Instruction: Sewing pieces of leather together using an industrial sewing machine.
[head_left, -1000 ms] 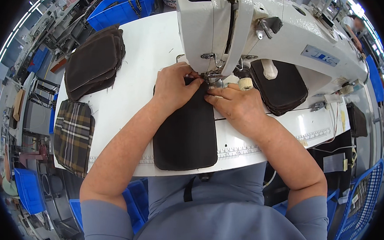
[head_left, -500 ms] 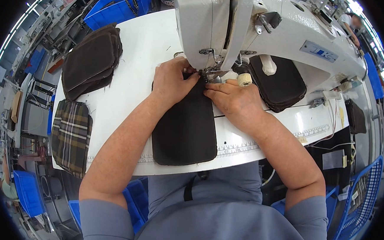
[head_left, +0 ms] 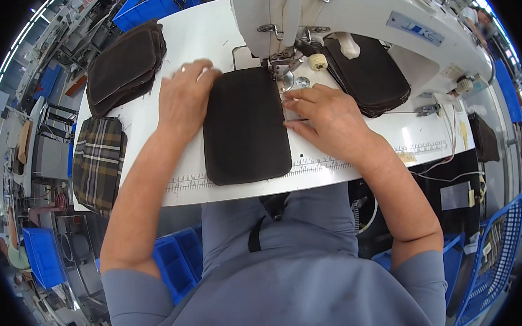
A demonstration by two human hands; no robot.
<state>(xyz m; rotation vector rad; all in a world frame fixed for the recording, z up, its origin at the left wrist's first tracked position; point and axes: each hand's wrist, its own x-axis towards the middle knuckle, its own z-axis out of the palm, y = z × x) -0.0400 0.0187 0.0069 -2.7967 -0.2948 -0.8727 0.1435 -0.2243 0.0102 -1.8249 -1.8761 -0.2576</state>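
Note:
A dark brown, round-cornered flat piece (head_left: 246, 131) lies under the presser-foot area (head_left: 281, 67) of a white sewing machine (head_left: 353, 10). My left hand (head_left: 184, 99) is at its upper left, slightly blurred, fingers loosely curved and apart, thumb by the piece's edge. My right hand (head_left: 323, 112) rests at the piece's right edge, fingers apart, their tips at or touching that edge. Neither hand grips anything. A stack of similar dark pieces (head_left: 120, 67) lies at the back left, another stack (head_left: 375, 80) under the machine's arm, and folded plaid pieces (head_left: 95, 160) at the near left.
The white table's edge (head_left: 233, 194) curves across my front. Blue bins (head_left: 178, 265) sit below it, another bin (head_left: 147, 9) behind. A blue basket (head_left: 493, 257) with plaid cloth stands at the right. Other people work at the far right (head_left: 475, 22) and far left (head_left: 15, 252).
My left hand has moved left and up, away from the presser foot, uncovering the dark piece's top. My right hand has shifted slightly right, its fingers more spread. The whole table appears higher in view.

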